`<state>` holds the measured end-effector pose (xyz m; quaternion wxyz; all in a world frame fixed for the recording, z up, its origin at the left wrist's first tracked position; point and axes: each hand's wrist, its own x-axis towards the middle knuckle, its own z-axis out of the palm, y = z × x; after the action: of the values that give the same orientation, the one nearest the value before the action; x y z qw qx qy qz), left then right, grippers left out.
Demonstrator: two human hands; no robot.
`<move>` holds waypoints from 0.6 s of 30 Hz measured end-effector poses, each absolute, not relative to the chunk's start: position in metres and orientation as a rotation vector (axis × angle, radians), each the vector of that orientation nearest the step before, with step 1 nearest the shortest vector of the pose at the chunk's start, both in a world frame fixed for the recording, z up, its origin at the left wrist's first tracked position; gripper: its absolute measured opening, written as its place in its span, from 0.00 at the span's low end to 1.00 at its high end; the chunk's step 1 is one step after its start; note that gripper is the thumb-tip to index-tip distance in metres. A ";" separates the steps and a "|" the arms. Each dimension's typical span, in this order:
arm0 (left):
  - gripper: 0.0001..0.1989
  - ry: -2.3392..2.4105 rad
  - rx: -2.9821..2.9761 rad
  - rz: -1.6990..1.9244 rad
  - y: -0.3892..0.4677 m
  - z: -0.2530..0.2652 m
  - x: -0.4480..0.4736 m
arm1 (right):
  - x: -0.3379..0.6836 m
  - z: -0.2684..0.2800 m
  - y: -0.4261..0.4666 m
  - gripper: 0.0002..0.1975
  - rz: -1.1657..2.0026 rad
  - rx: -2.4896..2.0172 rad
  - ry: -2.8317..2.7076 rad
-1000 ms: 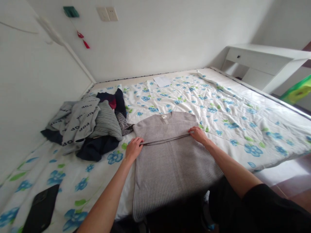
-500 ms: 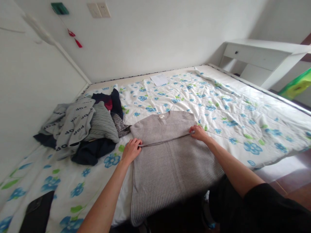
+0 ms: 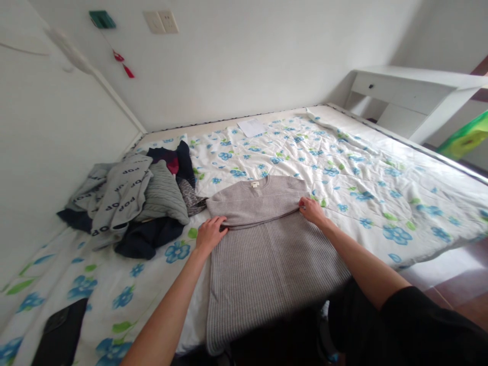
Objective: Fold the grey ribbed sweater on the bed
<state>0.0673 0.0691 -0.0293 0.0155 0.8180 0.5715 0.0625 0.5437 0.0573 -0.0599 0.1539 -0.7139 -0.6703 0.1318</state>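
A grey-beige ribbed knit sweater (image 3: 267, 264) lies on the bed, its neckline and label facing the wall. Both sleeves are laid across its upper part, and the lower end reaches to the bed's near edge. My left hand (image 3: 210, 234) is at the left end of the folded sleeves, fingers curled over the edge and thumb close beneath. At the right end, my right hand (image 3: 311, 209) pinches the edge of the sleeve layer between thumb and fingers.
To the left is a heap of clothes (image 3: 125, 198) in grey and navy. A black phone (image 3: 61, 330) lies at the lower left. A white paper (image 3: 251, 127) rests near the wall. The floral bedsheet (image 3: 358, 198) is wrinkled. A white desk (image 3: 407, 91) stands at the right.
My left hand has shifted slightly inward along the sleeve edge, its fingers now further over the fabric. My right hand stays at its end. The view has tilted a little.
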 end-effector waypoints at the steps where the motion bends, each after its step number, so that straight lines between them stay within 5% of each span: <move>1: 0.16 1.752 2.565 0.199 0.068 -0.030 0.068 | 0.544 -0.061 0.058 0.12 0.371 -2.050 -1.927; 18: 0.15 1.803 2.521 0.258 0.073 -0.021 0.063 | 0.548 -0.065 0.060 0.10 0.339 -2.127 -2.026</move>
<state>0.0630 0.0727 -0.0213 0.0156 0.8106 0.5796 0.0828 0.5476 0.0597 -0.0654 0.0923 -0.7162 -0.6823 0.1141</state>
